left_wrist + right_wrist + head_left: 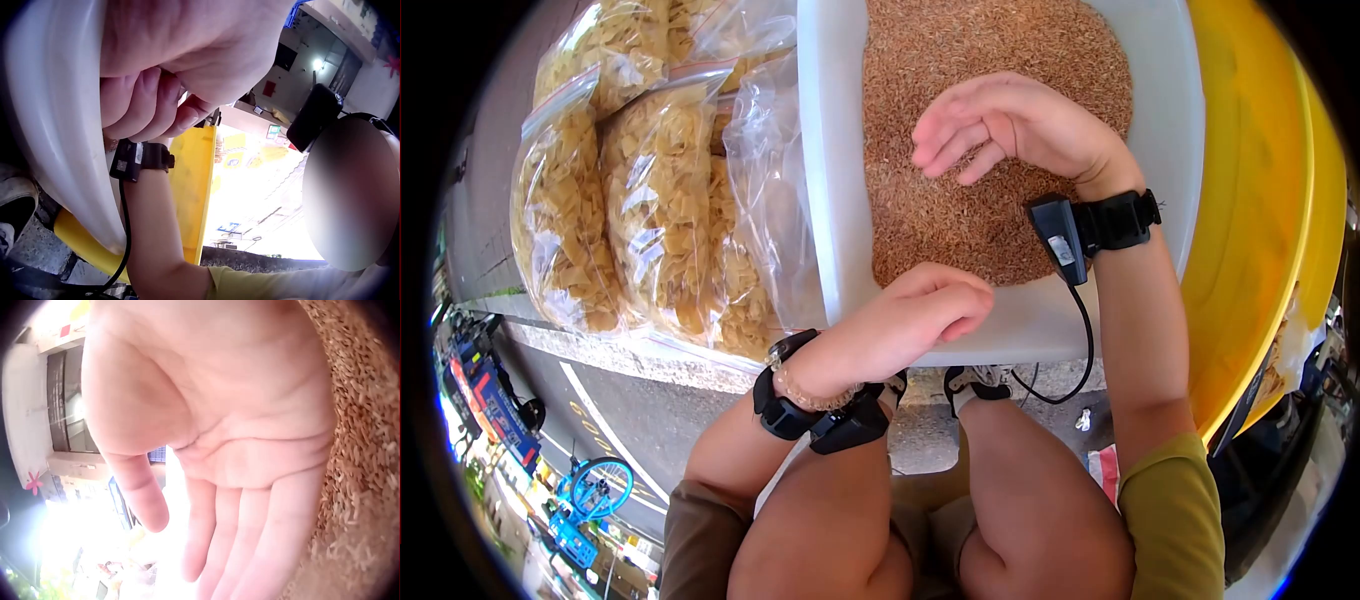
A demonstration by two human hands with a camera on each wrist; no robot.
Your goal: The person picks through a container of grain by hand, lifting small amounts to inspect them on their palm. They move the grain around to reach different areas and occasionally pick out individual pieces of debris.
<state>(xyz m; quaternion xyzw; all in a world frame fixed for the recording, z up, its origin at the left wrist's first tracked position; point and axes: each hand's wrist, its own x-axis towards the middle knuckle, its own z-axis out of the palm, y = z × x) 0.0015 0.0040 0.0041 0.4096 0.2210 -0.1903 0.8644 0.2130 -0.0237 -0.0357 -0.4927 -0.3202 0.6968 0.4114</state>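
Reddish-brown rice (1000, 45) fills much of a white plastic tub (832, 170). My right hand (1020, 125) is over the rice, fingers extended and gently bent. In the right wrist view its bare palm (244, 431) faces the camera, with grains beside the little-finger side. My left hand (920, 310) is over the tub's near left part, back of the hand upward. The left wrist view shows its curled fingers (140, 112) and thumb tucked together, close beside the tub's white rim; the inside of the hand is hidden.
Clear bags of pale yellow, flat dried pieces (655, 190) lie left of the tub. A yellow container (1250, 200) stands on the right. A black cable (1088, 350) hangs from the right wrist camera. The person's knees are below the tub's near edge.
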